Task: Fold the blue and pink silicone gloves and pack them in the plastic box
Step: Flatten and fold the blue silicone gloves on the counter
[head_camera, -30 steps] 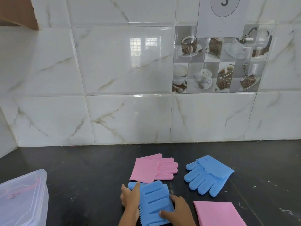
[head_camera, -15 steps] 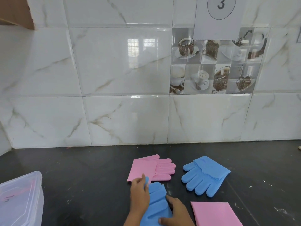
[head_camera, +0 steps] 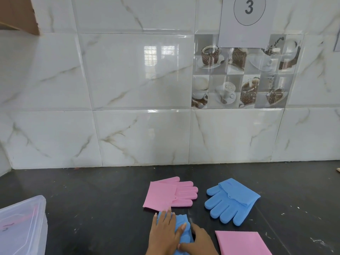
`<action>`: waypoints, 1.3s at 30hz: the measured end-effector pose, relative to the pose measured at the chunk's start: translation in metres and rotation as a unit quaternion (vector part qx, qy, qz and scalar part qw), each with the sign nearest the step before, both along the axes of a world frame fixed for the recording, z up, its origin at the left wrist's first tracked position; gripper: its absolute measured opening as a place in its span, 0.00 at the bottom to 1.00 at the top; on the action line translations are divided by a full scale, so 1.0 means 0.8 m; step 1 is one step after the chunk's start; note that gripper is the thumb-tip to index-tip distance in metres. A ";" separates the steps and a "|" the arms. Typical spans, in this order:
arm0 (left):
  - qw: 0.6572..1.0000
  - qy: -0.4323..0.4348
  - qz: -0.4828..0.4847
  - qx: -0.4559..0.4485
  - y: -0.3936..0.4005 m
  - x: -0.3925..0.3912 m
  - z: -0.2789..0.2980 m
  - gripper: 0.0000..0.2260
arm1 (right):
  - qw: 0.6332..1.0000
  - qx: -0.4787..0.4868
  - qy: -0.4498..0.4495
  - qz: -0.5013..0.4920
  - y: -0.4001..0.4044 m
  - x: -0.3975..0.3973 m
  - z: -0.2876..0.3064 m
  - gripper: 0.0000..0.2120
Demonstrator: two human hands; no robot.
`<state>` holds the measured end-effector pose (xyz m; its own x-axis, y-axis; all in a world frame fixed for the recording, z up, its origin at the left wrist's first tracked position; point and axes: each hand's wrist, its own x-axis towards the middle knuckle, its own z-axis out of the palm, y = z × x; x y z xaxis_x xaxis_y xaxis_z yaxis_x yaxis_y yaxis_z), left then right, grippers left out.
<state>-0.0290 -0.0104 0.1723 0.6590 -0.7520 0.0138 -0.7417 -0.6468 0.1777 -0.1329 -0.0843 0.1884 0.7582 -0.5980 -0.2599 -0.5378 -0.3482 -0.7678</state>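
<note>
Left hand [head_camera: 164,231] flattens seemingly folded blue glove [head_camera: 182,222].

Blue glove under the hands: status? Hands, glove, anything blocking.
Left hand flat on blue glove, right hand pressing its right edge. Plastic box far left, lid on. Three other gloves lie apart; nothing blocking.

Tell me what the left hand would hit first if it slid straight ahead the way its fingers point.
The left hand lies on the blue silicone glove being folded, fingers toward the wall. Straight ahead, it would probably first meet the near edge of the folded pink silicone glove, just beyond its fingertips; the gap looks small.
</note>
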 end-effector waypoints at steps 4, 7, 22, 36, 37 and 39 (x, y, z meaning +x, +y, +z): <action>0.997 -0.061 0.000 -0.049 0.006 0.003 -0.035 0.39 | 0.992 0.104 0.040 -0.056 -0.010 0.014 -0.011 0.49; 0.996 -0.075 -0.008 -0.044 0.008 -0.001 -0.049 0.39 | 0.987 0.133 0.039 -0.082 -0.014 0.018 -0.011 0.37; 0.998 0.053 0.001 0.045 -0.008 0.009 -0.009 0.27 | 0.995 0.010 0.007 -0.099 0.009 0.031 -0.005 0.08; 0.976 0.134 0.029 -0.168 0.012 0.020 0.010 0.27 | 0.998 -0.010 -0.009 -0.063 -0.028 0.027 0.005 0.29; 0.974 0.136 0.032 -0.180 0.013 0.023 0.012 0.26 | 0.998 -0.008 -0.006 -0.066 -0.030 0.029 0.006 0.29; 0.972 0.130 0.044 -0.189 0.013 0.031 0.015 0.26 | 0.997 -0.010 -0.002 -0.072 -0.034 0.033 0.006 0.27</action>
